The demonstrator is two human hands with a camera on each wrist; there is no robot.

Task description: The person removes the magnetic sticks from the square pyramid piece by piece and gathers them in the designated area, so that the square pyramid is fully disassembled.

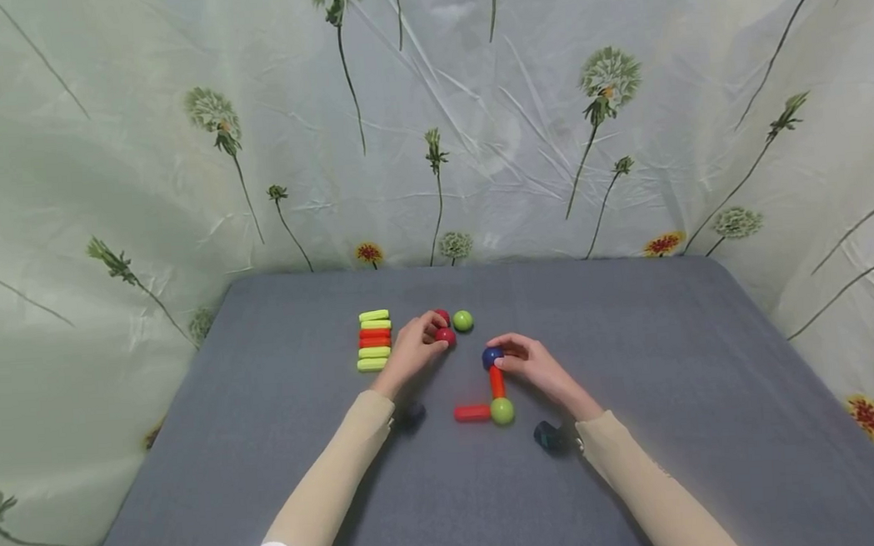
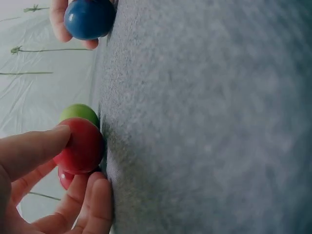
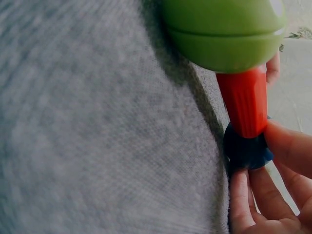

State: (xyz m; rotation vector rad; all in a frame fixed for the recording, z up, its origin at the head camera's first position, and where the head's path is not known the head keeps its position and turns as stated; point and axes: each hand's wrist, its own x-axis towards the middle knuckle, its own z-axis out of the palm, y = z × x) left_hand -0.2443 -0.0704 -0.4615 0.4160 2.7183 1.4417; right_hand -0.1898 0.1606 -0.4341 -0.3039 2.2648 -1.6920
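With thumb and fingers my left hand grips a red ball, the nearer of two. The other red ball and a green ball lie just beyond it. My right hand holds a blue ball between thumb and fingers at the far end of an L-shaped piece. From that ball an orange-red rod runs to a green corner ball. A red rod extends leftward from the corner. In the right wrist view the corner ball stands close to the camera.
Left of my left hand, several yellow and orange-red rods lie in a column. All of it rests on a grey cloth-covered table. Behind the table hangs a floral curtain. Dark devices sit by both wrists, one at the right wrist.
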